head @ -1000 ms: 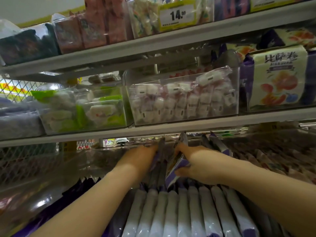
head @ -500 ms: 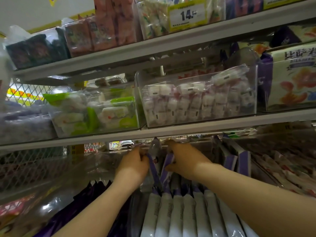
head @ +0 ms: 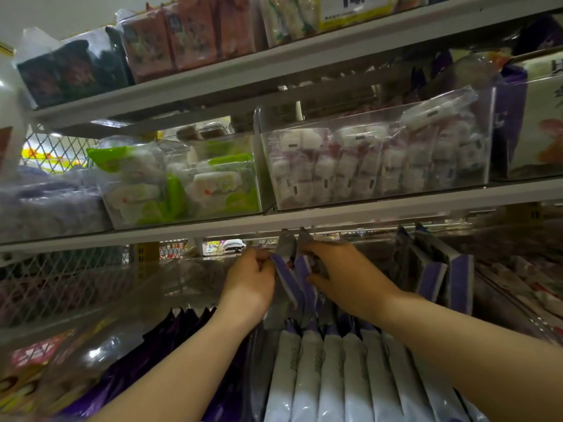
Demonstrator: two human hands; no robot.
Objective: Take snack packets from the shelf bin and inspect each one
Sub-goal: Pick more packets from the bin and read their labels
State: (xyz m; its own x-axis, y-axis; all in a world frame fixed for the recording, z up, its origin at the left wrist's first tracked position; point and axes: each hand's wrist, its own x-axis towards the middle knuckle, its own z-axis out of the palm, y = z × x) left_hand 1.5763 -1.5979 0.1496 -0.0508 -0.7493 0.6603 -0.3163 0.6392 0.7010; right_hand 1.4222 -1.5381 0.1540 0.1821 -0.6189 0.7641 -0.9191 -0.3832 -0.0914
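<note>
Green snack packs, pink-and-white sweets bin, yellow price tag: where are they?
green snack packs (head: 213, 185): head view, front pack's face.
pink-and-white sweets bin (head: 377, 166): head view, clear front wall.
yellow price tag (head: 356, 9): head view, its middle.

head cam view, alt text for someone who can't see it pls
Two bare hands, left hand and right hand, grip upright purple-and-white snack packets in a bin on the lowest shelf. Clear bins of wrapped sweets sit on the shelf above.

Left hand and right hand grip purple packets.
</note>
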